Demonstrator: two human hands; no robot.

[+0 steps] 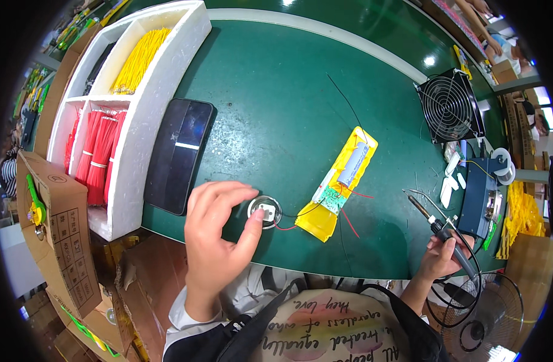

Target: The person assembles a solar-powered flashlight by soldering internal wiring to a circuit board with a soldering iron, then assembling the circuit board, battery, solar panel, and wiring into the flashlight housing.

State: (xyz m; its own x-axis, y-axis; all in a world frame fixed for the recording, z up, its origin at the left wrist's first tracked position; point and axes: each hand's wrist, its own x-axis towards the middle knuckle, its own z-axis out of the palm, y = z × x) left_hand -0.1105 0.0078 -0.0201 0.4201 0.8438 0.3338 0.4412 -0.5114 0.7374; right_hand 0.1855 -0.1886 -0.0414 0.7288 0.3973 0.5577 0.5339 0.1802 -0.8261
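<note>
My left hand [218, 232] is curled at a round clear lamp cup [275, 204] with a white LED board in it. The thumb presses on the cup and the index fingertip is at its rim. Red and black wires run from the cup to a yellow plastic housing [317, 227] lying open on the bench. Inside that housing sit a grey-blue cylindrical battery [353, 164] and a small green circuit board [332, 199]. Further right, my right hand [440, 258] grips a soldering iron [436, 225], its tip pointing up and left, away from the housing.
On the left stand a white foam box [145, 99] of red, yellow and black wires and a dark phone [180, 154]. A black fan [450, 107], a blue-grey soldering station [476, 196], a solder spool [503, 166] and white pieces [449, 188] lie at right. Cardboard boxes [62, 235] flank the bench.
</note>
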